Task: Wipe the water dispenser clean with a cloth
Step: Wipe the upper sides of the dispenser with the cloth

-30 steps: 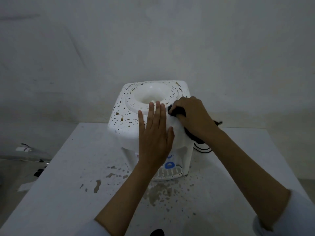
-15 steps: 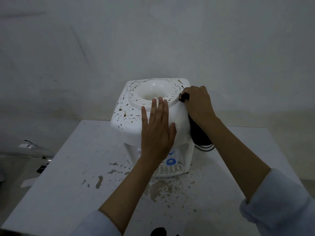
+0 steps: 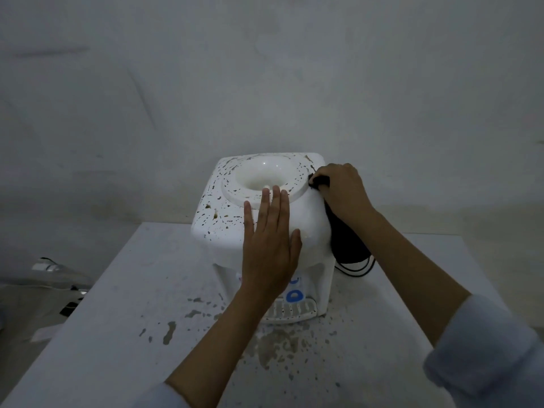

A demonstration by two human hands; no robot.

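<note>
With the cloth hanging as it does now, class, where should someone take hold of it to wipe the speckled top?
Probably the bunched upper end of the dark cloth, from the right, where the right hand already pinches it at the water dispenser top's right edge; the rest hangs down that side.

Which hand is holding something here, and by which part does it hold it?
The right hand grips the dark cloth at its top end; the rest hangs down. The left hand rests flat on the white plastic water dispenser.
</note>
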